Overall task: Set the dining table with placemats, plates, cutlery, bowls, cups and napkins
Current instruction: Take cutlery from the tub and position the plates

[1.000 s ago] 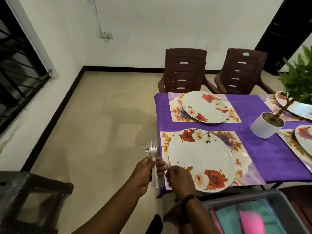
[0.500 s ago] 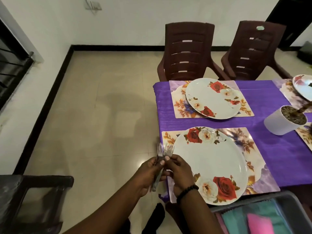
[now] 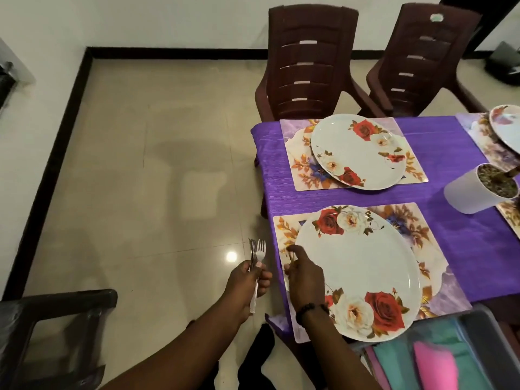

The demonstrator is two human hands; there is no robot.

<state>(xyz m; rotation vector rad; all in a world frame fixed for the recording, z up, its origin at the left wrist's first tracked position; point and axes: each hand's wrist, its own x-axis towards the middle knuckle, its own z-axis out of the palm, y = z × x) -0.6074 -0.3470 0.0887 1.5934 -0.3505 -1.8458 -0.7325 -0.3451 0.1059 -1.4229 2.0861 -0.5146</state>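
— Forks (image 3: 257,256), where are they held?
— A bunch is gripped upright in the left hand (image 3: 247,282), off the table's (image 3: 464,243) left edge.
— And the right hand (image 3: 302,280)?
— It is rested on the near placemat (image 3: 284,237), beside the plate (image 3: 357,266); something thin seems pinched there, though whether a fork is gripped cannot be told.

Left hand (image 3: 249,280) grips a bunch of forks (image 3: 257,256) upright, off the table's left edge. Right hand (image 3: 302,280) sits over the near placemat (image 3: 284,229), just left of the near plate (image 3: 357,266), fingers curled, contents unclear. Far plate (image 3: 358,152) on far placemat (image 3: 295,153).
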